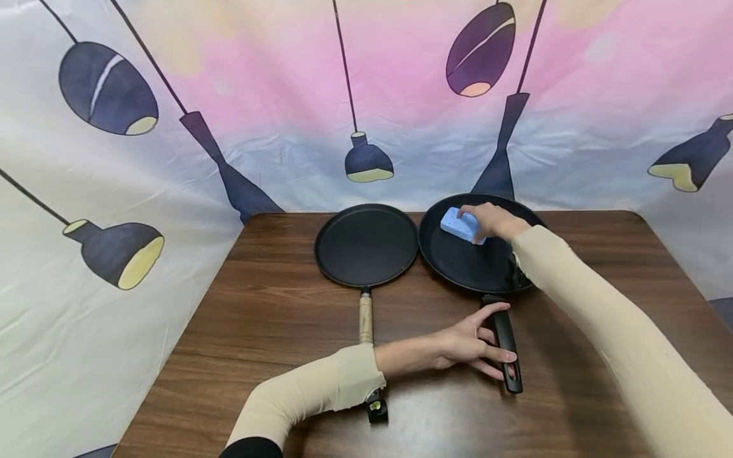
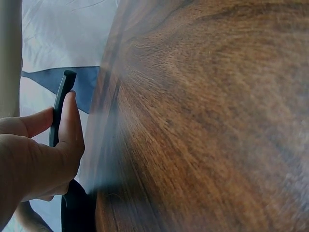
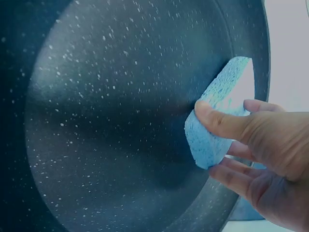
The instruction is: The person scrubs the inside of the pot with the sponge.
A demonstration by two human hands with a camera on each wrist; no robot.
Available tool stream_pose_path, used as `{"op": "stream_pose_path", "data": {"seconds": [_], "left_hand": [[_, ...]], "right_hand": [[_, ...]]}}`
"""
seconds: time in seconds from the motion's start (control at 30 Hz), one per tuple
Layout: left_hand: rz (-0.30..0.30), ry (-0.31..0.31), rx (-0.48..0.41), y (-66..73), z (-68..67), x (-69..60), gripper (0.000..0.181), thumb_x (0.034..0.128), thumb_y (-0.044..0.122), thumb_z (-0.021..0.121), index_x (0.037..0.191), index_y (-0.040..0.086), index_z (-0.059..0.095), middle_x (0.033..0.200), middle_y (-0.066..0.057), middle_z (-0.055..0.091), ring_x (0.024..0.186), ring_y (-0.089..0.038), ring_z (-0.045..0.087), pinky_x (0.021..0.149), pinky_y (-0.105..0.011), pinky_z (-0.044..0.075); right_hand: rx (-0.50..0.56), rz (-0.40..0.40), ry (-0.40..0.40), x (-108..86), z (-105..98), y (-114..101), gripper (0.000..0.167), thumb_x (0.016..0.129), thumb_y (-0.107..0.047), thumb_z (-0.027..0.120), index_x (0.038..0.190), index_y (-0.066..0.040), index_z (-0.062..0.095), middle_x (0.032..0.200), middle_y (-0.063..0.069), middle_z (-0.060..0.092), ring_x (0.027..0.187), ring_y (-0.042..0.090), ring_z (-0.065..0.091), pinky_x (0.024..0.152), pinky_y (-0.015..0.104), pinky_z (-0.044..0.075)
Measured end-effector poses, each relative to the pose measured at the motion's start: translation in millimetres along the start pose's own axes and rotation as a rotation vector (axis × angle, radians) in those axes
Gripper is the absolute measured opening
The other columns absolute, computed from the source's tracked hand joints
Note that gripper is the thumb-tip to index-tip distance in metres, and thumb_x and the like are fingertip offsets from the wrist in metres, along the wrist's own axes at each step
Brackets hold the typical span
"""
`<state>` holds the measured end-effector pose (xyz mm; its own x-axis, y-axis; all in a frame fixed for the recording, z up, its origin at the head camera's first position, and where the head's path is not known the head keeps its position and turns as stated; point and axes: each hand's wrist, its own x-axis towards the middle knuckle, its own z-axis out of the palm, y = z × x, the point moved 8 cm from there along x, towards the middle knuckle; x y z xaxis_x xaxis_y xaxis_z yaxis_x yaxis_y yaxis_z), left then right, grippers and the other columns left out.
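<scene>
Inside the deep black frying pan [image 1: 458,267], at the right of the table, my right hand [image 1: 491,219] grips a light blue sponge [image 1: 454,222]. The right wrist view shows the thumb on one side of the sponge [image 3: 212,130] and fingers on the other, with the sponge against the pan's white-speckled inner surface [image 3: 116,111]. My left hand [image 1: 466,343] holds the pan's black handle [image 1: 504,337] between thumb and fingers. In the left wrist view the handle [image 2: 59,108] passes between the fingers of that hand [image 2: 43,154].
Left of the frying pan lies a flat black pan [image 1: 366,245] with a light wooden handle [image 1: 366,318], partly under my left forearm. Their rims are very close together. Both stand on a brown wooden table [image 1: 275,305], with a printed cloth [image 1: 286,83] hanging behind.
</scene>
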<state>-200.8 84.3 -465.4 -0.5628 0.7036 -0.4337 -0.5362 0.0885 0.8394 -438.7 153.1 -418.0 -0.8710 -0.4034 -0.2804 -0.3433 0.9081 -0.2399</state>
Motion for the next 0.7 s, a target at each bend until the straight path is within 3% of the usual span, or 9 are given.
{"op": "stream_pose_path", "data": {"seconds": [0.1, 0.27, 0.37, 0.5, 0.57, 0.7], "left_hand": [[0.003, -0.002, 0.013, 2.7, 1.0, 0.6, 0.085, 0.0940, -0.012, 0.064, 0.154, 0.040, 0.033, 0.097, -0.010, 0.067, 0.113, -0.055, 0.064, 0.086, -0.047, 0.063], [-0.024, -0.020, 0.027, 2.6, 4.1, 2.3, 0.085, 0.0946, -0.011, 0.064, 0.155, 0.040, 0.032, 0.098, -0.010, 0.068, 0.115, -0.054, 0.064, 0.087, -0.048, 0.063], [-0.027, -0.034, 0.023, 2.2, 6.3, 3.7, 0.086, 0.0948, -0.011, 0.064, 0.156, 0.039, 0.031, 0.099, -0.010, 0.069, 0.116, -0.054, 0.063, 0.088, -0.048, 0.062], [0.000, -0.037, 0.035, 4.5, 6.4, 3.5, 0.088, 0.0953, -0.009, 0.064, 0.160, 0.037, 0.026, 0.099, -0.011, 0.070, 0.114, -0.054, 0.064, 0.087, -0.048, 0.062], [0.011, -0.029, 0.045, 5.5, 4.9, 2.3, 0.089, 0.0951, -0.009, 0.065, 0.161, 0.035, 0.024, 0.099, -0.011, 0.071, 0.112, -0.052, 0.066, 0.086, -0.047, 0.063], [0.023, -0.021, 0.059, 6.4, 4.3, 1.5, 0.089, 0.0944, -0.009, 0.066, 0.162, 0.032, 0.024, 0.097, -0.012, 0.071, 0.108, -0.051, 0.068, 0.084, -0.046, 0.064]], "right_hand": [[0.006, 0.013, 0.007, -2.6, -2, 4, 0.076, 0.089, -0.004, 0.078, 0.155, -0.014, 0.041, 0.150, 0.034, 0.042, 0.113, 0.043, 0.060, 0.083, 0.049, 0.051], [-0.076, -0.034, -0.042, -11.1, 4, 1, 0.079, 0.089, -0.005, 0.079, 0.157, -0.011, 0.039, 0.156, 0.035, 0.035, 0.137, 0.053, 0.042, 0.096, 0.053, 0.052], [-0.111, -0.054, -0.075, -20.3, 9, -2, 0.079, 0.088, -0.006, 0.080, 0.156, -0.012, 0.041, 0.155, 0.035, 0.037, 0.129, 0.051, 0.050, 0.088, 0.046, 0.055], [-0.098, -0.103, -0.123, -36.6, 15, -13, 0.080, 0.086, -0.005, 0.081, 0.156, -0.012, 0.042, 0.152, 0.034, 0.043, 0.105, 0.043, 0.062, 0.071, 0.034, 0.051], [-0.100, -0.156, -0.132, -46.4, 19, -22, 0.080, 0.084, -0.005, 0.083, 0.154, -0.012, 0.045, 0.148, 0.033, 0.048, 0.110, 0.043, 0.061, 0.074, 0.034, 0.055], [-0.126, -0.247, -0.135, -67.8, 28, -32, 0.078, 0.082, -0.005, 0.085, 0.151, -0.013, 0.050, 0.130, 0.029, 0.060, 0.116, 0.044, 0.058, 0.090, 0.046, 0.059]]}}
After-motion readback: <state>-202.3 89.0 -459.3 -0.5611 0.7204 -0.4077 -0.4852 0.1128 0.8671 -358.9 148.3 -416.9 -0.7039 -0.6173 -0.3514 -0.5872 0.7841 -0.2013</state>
